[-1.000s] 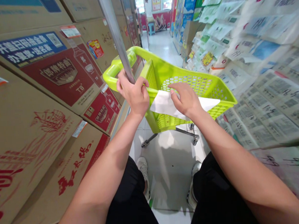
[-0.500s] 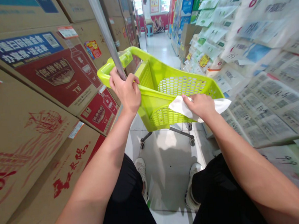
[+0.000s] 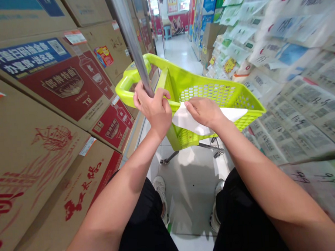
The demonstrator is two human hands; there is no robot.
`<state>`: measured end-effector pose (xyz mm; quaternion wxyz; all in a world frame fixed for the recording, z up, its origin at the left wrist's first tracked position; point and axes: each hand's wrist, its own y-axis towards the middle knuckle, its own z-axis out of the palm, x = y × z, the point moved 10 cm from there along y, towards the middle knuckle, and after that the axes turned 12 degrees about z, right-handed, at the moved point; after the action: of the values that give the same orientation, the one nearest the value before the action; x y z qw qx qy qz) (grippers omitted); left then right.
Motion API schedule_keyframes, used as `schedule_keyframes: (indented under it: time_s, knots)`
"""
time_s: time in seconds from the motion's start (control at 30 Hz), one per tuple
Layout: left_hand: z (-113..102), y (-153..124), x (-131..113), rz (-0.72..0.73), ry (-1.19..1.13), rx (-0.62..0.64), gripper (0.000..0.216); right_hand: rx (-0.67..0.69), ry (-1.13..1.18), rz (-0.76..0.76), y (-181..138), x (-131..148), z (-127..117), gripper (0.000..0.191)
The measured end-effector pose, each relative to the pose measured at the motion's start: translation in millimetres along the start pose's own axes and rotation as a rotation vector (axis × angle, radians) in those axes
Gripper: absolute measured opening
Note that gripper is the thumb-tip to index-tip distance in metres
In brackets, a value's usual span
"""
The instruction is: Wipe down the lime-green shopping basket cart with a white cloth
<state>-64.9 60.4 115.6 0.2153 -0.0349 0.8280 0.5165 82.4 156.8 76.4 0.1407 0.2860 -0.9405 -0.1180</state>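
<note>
Touching one green cart: two hands, one white cloth.

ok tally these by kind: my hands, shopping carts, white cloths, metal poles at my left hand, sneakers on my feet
Hands: 2
Yellow-green shopping cart: 1
White cloth: 1
Metal pole: 1
Sneakers: 2
Total: 7

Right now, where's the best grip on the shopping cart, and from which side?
Likely the outer end of the handle on the shopping cart, from the picture's left: its rounded bar juts out as a loop, leaving an opening to wrap through. The left hand and metal pole crowd the near side.
</note>
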Motion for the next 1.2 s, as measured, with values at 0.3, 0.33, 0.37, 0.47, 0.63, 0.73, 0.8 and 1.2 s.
schedule_keyframes:
  time_s: [0.3, 0.33, 0.37, 0.47, 0.63, 0.73, 0.8, 1.2]
  knots:
    - [4, 20, 45, 0.070, -0.030, 0.009, 0.025, 0.169, -0.209, 0.187, -1, -78, 24, 0.087]
    - [3, 21, 48, 0.068, -0.022, -0.004, 0.021, 0.166, -0.231, 0.189, -3, -85, 25, 0.088]
    - [1, 21, 50, 0.062, -0.019, -0.012, 0.017, 0.162, -0.250, 0.190, -5, -90, 26, 0.088]
    - [-2, 20, 48, 0.027, -0.014, -0.017, 0.007, 0.135, -0.273, 0.195, -8, -96, 26, 0.090]
    - [-6, 10, 24, -0.006, 0.026, -0.043, 0.016, 0.119, -0.217, 0.166, -3, -56, 27, 0.089]
    - [-5, 5, 8, 0.019, 0.063, -0.034, 0.027, 0.062, -0.156, 0.132, 3, -11, 22, 0.083]
    - [-7, 2, 1, 0.042, 0.092, -0.055, 0.026, 0.029, -0.125, 0.099, 6, 12, 19, 0.080]
    - [-14, 15, 38, 0.067, 0.045, -0.042, 0.015, 0.117, -0.207, 0.224, 1, -87, 29, 0.083]
